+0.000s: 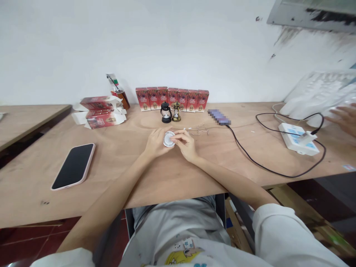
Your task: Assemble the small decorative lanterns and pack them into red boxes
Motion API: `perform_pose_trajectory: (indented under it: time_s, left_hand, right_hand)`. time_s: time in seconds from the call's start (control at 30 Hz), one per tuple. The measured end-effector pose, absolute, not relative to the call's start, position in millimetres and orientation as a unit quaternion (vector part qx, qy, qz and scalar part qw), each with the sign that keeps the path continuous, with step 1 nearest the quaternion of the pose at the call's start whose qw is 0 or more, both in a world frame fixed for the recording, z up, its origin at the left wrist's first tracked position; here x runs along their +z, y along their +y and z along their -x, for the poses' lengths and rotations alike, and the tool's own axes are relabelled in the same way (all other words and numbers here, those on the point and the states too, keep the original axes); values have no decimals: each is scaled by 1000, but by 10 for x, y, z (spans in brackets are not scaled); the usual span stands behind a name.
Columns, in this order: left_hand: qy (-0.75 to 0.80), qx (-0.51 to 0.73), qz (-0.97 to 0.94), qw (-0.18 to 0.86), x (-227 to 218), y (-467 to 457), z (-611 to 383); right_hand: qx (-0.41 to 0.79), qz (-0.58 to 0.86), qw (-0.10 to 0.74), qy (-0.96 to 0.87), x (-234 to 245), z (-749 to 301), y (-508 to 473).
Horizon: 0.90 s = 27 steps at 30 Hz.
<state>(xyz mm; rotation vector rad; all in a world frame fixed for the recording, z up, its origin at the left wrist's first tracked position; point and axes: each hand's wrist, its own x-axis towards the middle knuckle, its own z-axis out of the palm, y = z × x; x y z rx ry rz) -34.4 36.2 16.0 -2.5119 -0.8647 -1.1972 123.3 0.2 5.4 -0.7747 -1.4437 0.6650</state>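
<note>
Both my hands meet over a small round white piece (168, 139) near the middle of the wooden table (133, 174). My left hand (155, 141) curls its fingers round the piece's left side. My right hand (186, 144) pinches its right edge with thumb and forefinger. Just beyond stand two tiny lanterns, one black (166, 112) and one gold (176, 112). A small bent wire frame (198, 129) lies to the right of my hands.
A row of red boxes (172, 98) lines the wall, with opened red boxes (101, 111) at left. A pink-cased phone (73, 165) lies front left. A second phone (219, 116) is cabled to a power strip (298, 138). Another person's hand (343, 118) shows at far right.
</note>
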Motion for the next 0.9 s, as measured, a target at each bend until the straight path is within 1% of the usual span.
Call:
perform_pose_trajectory:
  time_s: [0.17,0.4,0.6,0.8,0.9]
  left_hand:
    - [-291,-423,850,114,183,350,347]
    - [-282,-417,850,156,218,340,351]
    - [-274,-404,855,173,228,336,357]
    - [-280,-389,864,155,232,332,360]
    - [-277,-382,866,166,237,328,360]
  right_hand:
    - [263,334,617,-663,80,-1253,-54]
    - [274,311,623,-664,69,-1247,-58]
    - [305,315,626,-644,43,-1234,-37]
    - [387,329,633,-584,52,-1194,-34]
    - [407,336,632,-567,55,-1185,-30]
